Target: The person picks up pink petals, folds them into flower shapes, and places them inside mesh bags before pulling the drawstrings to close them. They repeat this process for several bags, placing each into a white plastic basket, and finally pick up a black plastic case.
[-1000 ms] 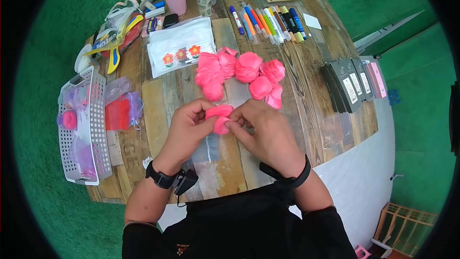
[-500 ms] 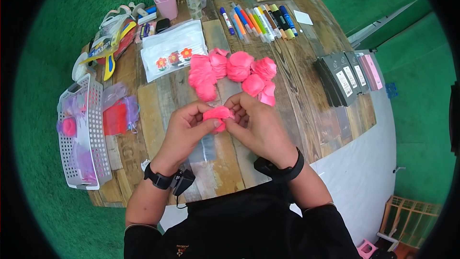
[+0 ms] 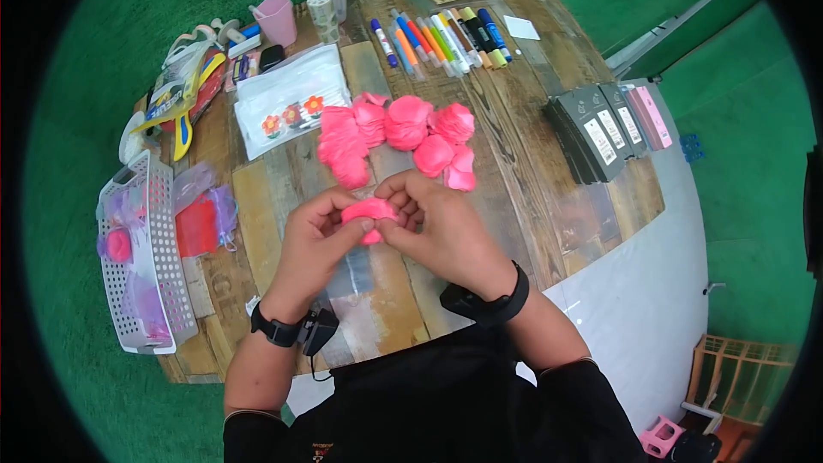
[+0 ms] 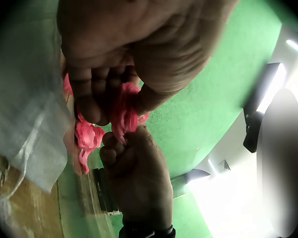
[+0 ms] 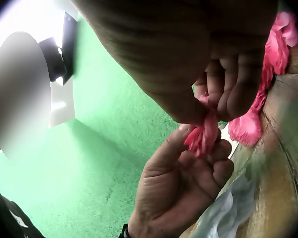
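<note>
A small stack of pink petals (image 3: pixel 369 211) is held between both hands above the table's near part. The left hand (image 3: pixel 319 240) pinches its left side with thumb and fingers; the right hand (image 3: pixel 441 225) pinches its right side. In the left wrist view the petals (image 4: pixel 125 111) look layered and bunched between the two hands. The right wrist view shows the same bunch (image 5: pixel 203 136) gripped from both ends. Just beyond the hands lie several piles of pink petals (image 3: pixel 406 123) on the wooden table.
White plastic bags with flower prints (image 3: pixel 291 90) lie behind the left hand. A white basket (image 3: pixel 167 249) stands left, holding purple pouches. Markers (image 3: pixel 446 41) lie in a row at the back; black boxes (image 3: pixel 591 137) stand at right. A clear bag (image 3: pixel 350 274) lies under the hands.
The pink petals between the hands look more gathered and folded than before. Table and objects have shifted left in the head view, and both hands still hold the petals.
</note>
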{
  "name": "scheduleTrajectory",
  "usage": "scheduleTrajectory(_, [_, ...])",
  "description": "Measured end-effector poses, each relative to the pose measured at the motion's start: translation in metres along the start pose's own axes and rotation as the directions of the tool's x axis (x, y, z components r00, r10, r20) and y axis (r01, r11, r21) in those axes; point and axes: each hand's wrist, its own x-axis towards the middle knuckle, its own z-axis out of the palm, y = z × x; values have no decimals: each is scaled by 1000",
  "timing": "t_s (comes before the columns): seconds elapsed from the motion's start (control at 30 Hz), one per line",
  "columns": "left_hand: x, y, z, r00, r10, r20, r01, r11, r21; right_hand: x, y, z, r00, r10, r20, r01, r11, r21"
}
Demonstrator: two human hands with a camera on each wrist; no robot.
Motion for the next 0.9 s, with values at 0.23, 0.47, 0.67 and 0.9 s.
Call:
scheduleTrajectory(0.23, [2, -3, -3, 995, 78, -65, -75, 996, 55, 2, 29, -72, 978, -3, -206, -67, 942, -328])
scheduleTrajectory(0.47, [3, -4, 0, 998, 28, -58, -25, 998, 58, 3, 40, -84, 987, -42, -157, -66, 779, -623])
scheduleTrajectory(0.67, [2, -4, -2, 998, 24, -58, -20, 997, 68, 10, 50, -85, 991, -41, -130, -60, 727, -684])
scheduleTrajectory(0.9, [3, -5, -4, 998, 17, -57, -14, 999, 52, 8, 54, -89, 982, -72, -172, -66, 727, -683])
